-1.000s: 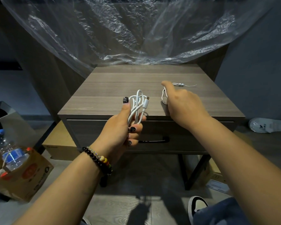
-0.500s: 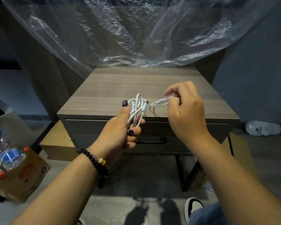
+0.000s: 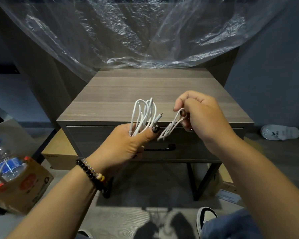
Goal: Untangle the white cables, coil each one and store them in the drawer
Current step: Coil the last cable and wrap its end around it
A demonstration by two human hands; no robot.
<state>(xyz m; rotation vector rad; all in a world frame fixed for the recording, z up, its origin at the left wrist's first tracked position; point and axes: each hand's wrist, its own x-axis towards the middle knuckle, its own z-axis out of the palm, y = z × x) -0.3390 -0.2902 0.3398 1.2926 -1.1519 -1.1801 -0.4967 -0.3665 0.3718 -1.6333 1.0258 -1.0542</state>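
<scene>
Head view: both hands raised in front of closed drawer (image 3: 110, 140).
Left hand (image 3: 123, 144): fingers clamped on coil (image 3: 143, 116), loops standing up, plug free.
Right hand (image 3: 202, 118): fingertips pinching second cable (image 3: 171, 126), bundle dangling down-left.
Cables: near, apart.

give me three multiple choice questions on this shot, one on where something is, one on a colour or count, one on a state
1. Where is the water bottle?
A. on the nightstand
B. in a cardboard box on the floor
C. in the drawer

2. What colour are the cables?
A. black
B. white
C. red

3. What state is the drawer in?
A. closed
B. pulled halfway out
C. removed

Answers:
1 B, the bottle stands in the cardboard box at lower left.
2 B, both the coiled cable in the left hand and the smaller cable in the right hand are white.
3 A, the drawer front sits flush under the nightstand top.
</scene>
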